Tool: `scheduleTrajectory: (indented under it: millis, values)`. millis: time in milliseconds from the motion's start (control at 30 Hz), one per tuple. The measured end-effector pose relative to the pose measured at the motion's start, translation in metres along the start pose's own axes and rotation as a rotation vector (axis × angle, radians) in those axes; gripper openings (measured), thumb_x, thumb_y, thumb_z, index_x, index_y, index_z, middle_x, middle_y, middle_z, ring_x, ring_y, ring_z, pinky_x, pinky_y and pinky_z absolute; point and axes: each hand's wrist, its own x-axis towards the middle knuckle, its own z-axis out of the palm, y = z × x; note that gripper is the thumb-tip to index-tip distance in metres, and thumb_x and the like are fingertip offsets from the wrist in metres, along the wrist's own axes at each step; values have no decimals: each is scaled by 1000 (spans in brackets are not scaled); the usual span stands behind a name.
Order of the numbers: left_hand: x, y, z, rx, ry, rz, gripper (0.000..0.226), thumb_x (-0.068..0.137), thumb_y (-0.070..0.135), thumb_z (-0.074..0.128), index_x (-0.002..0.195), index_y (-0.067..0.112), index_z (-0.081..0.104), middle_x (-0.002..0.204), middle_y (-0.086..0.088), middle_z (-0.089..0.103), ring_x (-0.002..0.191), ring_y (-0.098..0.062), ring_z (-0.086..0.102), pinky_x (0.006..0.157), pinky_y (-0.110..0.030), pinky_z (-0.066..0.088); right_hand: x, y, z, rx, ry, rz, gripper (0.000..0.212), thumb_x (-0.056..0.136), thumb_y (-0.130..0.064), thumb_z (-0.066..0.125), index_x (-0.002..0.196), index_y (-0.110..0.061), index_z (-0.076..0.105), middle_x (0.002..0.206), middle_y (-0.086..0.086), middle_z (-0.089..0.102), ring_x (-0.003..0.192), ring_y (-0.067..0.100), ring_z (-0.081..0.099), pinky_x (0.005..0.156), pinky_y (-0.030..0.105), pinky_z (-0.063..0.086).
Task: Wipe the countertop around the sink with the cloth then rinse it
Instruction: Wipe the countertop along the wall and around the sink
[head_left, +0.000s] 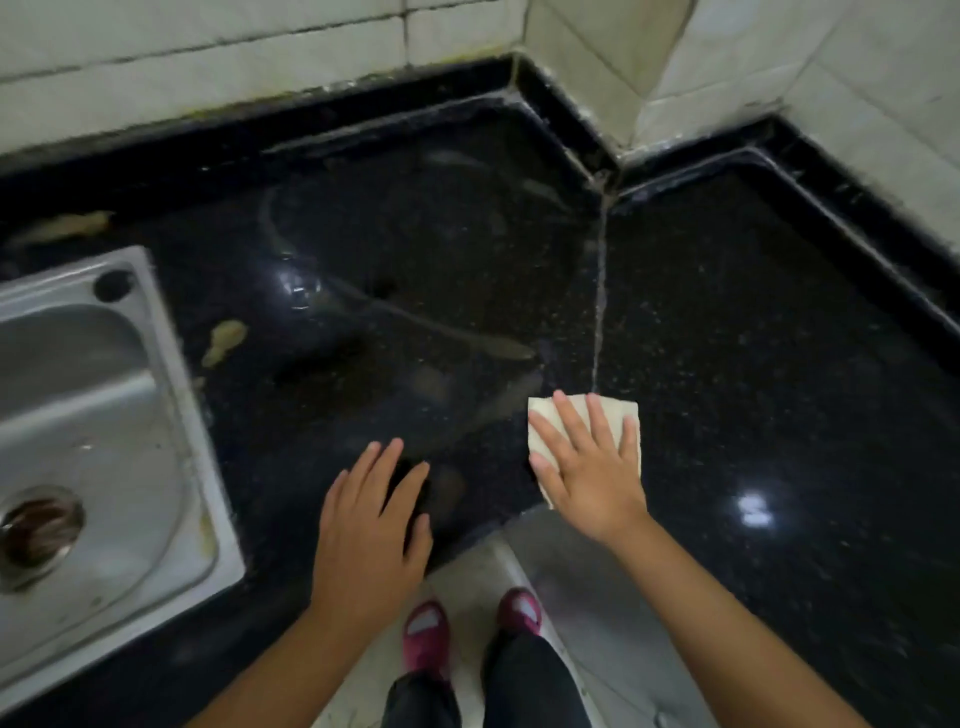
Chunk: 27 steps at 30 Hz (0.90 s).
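A folded cream cloth (618, 415) lies flat on the black speckled countertop (727, 338) near its front inner corner. My right hand (587, 467) presses on the cloth with straight, spread fingers. My left hand (369, 530) rests flat on the countertop edge to the left, holding nothing. The steel sink (78, 441) is set into the counter at the far left, its drain (39, 530) visible. Wet streaks and smears (441, 332) cross the counter between the sink and the cloth.
Yellowish residue patches (223, 340) sit by the sink's right rim and behind it. White tiled walls (260, 52) and a raised black edge enclose the counter's back corner. My feet in pink shoes (426, 634) stand on the tiled floor below.
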Motion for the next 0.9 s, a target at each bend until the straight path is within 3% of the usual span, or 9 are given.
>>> scheduleTrajectory:
  millis: [167, 267, 367, 467, 567, 633, 733, 800, 900]
  values:
    - [-39, -15, -5, 98, 23, -189, 40, 83, 34, 34, 117, 16, 47, 122, -17, 59, 120, -28, 35, 84, -58, 43, 55, -7, -29, 49, -52, -1, 50, 96, -53, 13, 145, -44, 6, 156, -14, -11, 144, 19, -15, 112, 50, -10]
    - [-54, -15, -1, 144, 48, -304, 49, 96, 44, 8, 120, 18, 42, 125, -18, 57, 122, -30, 33, 93, -54, 40, 93, -13, -46, 115, -12, 120, 48, 99, -46, 16, 146, -41, 6, 157, -9, -12, 143, 21, -16, 112, 52, -11]
    - [-59, -19, -3, 170, 110, -430, 55, 96, 46, 11, 122, 12, 45, 128, -24, 53, 124, -35, 30, 92, -60, 36, 110, -37, -50, 181, -19, 202, 50, 99, -45, 14, 147, -37, 3, 156, -5, -15, 143, 25, -18, 111, 55, -11]
    - [-60, -26, -7, 192, 174, -557, 52, 88, 37, 32, 123, 3, 51, 132, -28, 47, 125, -40, 30, 94, -64, 29, 91, -75, -34, 113, -20, 6, 49, 100, -40, 15, 147, -37, 2, 157, -4, -12, 143, 28, -16, 110, 58, -8]
    - [-69, -29, -7, 201, 204, -579, 54, 87, 35, 32, 125, 2, 52, 134, -27, 45, 128, -34, 22, 97, -62, 25, 42, -112, -4, 5, -20, -276, 54, 95, -45, 4, 147, -36, 3, 158, -2, -7, 143, 30, -12, 110, 58, -7]
    - [-78, -30, -7, 183, 209, -619, 57, 93, 41, 25, 126, 2, 52, 135, -25, 45, 129, -31, 21, 100, -59, 23, 7, -117, 18, -91, -6, -439, 64, 85, -45, 5, 146, -32, 21, 156, 2, 18, 143, 34, 10, 111, 54, -1]
    - [-86, -32, -9, 165, 209, -688, 59, 93, 42, 24, 125, 2, 52, 135, -24, 46, 130, -36, 29, 101, -59, 22, -13, -91, 33, -118, -11, -522, 44, 93, -40, 21, 131, -32, 41, 135, -2, 54, 128, 27, 36, 107, 43, 7]
    - [-89, -35, -11, 183, 220, -720, 56, 88, 36, 29, 124, 1, 54, 134, -25, 47, 127, -41, 35, 99, -61, 23, -6, -68, 20, -168, -49, -460, 58, 95, -47, -3, 138, -29, 32, 143, -6, 44, 132, 25, 35, 109, 40, 7]
    - [-96, -45, -12, 220, 241, -733, 56, 89, 36, 29, 121, 0, 56, 131, -26, 50, 125, -42, 39, 97, -63, 25, 26, -32, 0, -128, -14, -352, 80, 73, -64, -23, 146, -36, -8, 149, -17, -16, 145, 17, -5, 114, 44, -6]
